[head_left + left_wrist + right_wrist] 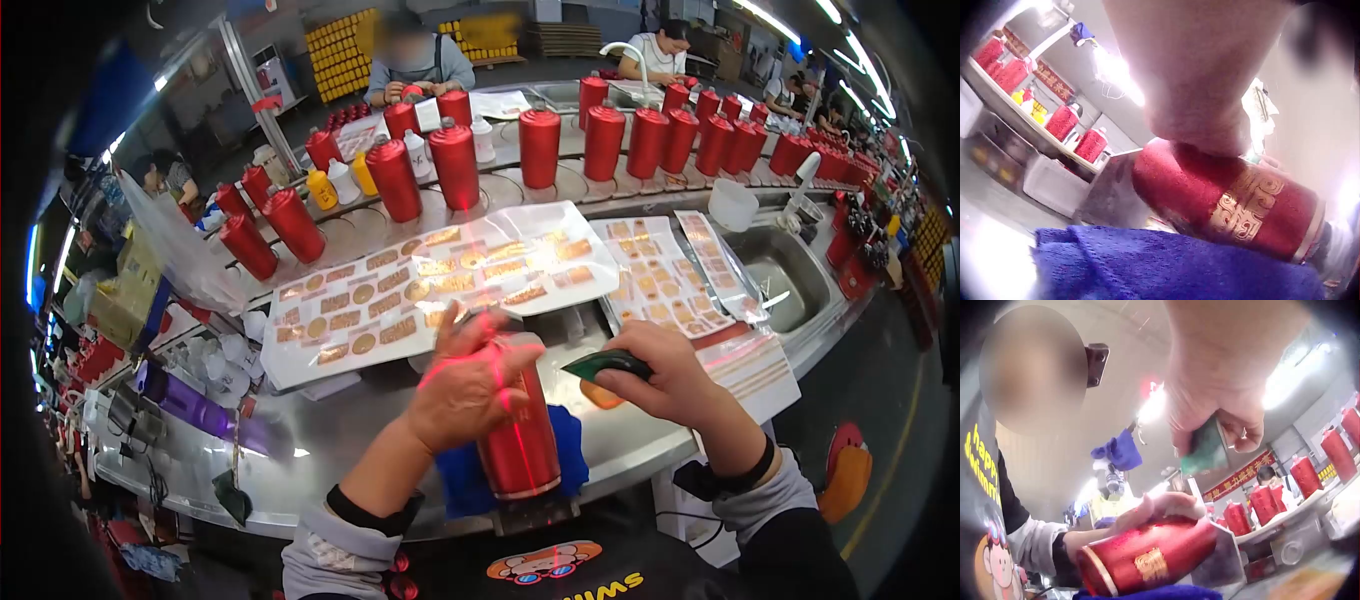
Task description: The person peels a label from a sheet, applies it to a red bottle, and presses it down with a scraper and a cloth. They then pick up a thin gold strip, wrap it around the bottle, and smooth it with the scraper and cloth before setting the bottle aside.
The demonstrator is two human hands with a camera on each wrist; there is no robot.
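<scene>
A red bottle (522, 450) with a gold emblem lies on a blue cloth (567, 440) at the bench's near edge; both wrist views show the bottle (1197, 194) (1147, 556) and its gold pattern (1247, 209). My left hand (470, 390) rests over its upper part, fingers mostly extended, seen from the side in the right wrist view. To the bottle's right, my right hand (655, 375) pinches a flat green piece (607, 365) between thumb and fingers, apart from the bottle; the green piece (1205, 449) also shows in the right wrist view.
Behind the hands lie a white sheet of gold stickers (400, 290) and further sticker sheets (660, 275). Red bottles (540, 148) stand along a conveyor beyond. At right is a sink (790, 290); at left, a purple roll (185, 400). People sit across the line.
</scene>
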